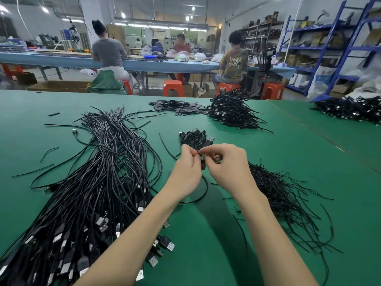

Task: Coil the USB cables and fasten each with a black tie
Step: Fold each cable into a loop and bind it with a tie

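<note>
**Hands pinching a tie on a coiled cable above the green table**

Hands meet close together over the middle of the green table [268,153], seen from the head camera. The left hand [186,169] has its fingers curled, thumb and forefinger pinching something small and black at the point where the two hands touch. The right hand [225,165] is curled as well, its fingertips pinching the same spot and closed over a small coiled cable [203,165], most of which is hidden behind the fingers. What is pinched looks like a black tie, but it is too small to tell for sure. A loop of black cable [198,198] hangs below the hands and curves down to the table between the forearms.

To the left lies a big bundle of loose USB cables [99,182], plugs toward the person, the wires fanning out away from them. To the right, near the right forearm, is a heap of thin black ties [282,195]. Just beyond the hands sits a small cluster of coiled cables [193,138] with plugs pointing up. Farther back are a flat scatter of small black pieces [179,108] and, beside it, a taller heap of coiled cables [233,110]. Another dark heap [348,109] lies on the neighbouring table to the right.

Behind, people sit on orange stools [172,87] at a long blue bench [61,59].
</note>
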